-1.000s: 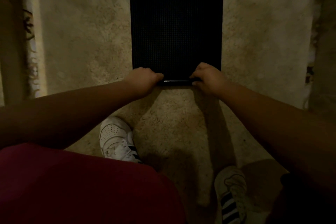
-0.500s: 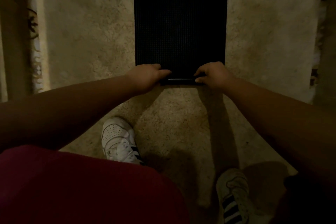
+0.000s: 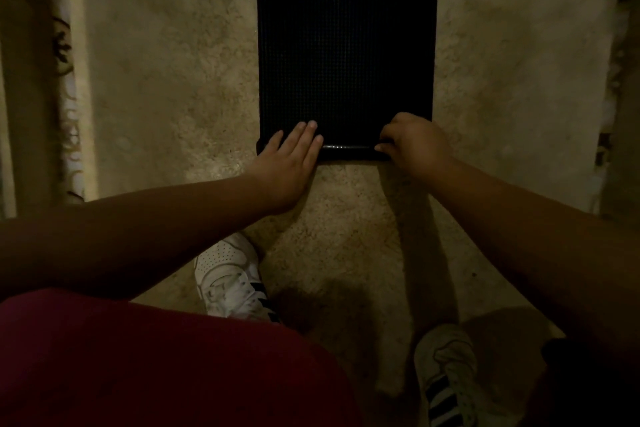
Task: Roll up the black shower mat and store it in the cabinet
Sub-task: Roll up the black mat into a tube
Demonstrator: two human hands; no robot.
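The black shower mat [image 3: 346,45] lies flat on a beige carpet and runs away from me past the top of the view. Its near end is curled into a thin, tight roll [image 3: 348,149]. My left hand [image 3: 289,163] lies flat, fingers straight and together, pressing on the left part of that roll. My right hand [image 3: 412,146] is curled, its fingers pinching the right end of the roll. No cabinet is in view.
Beige carpet [image 3: 166,80] spreads on both sides of the mat. A patterned border strip [image 3: 65,87] runs along the left edge, and a dark edge lines the right. My two white striped sneakers [image 3: 232,281] [image 3: 446,374] stand just behind the mat's near end.
My left hand went from a curled grip on the mat's edge to a flat palm pressing on it. The folded edge has become a slightly thicker roll. My right hand stays curled.
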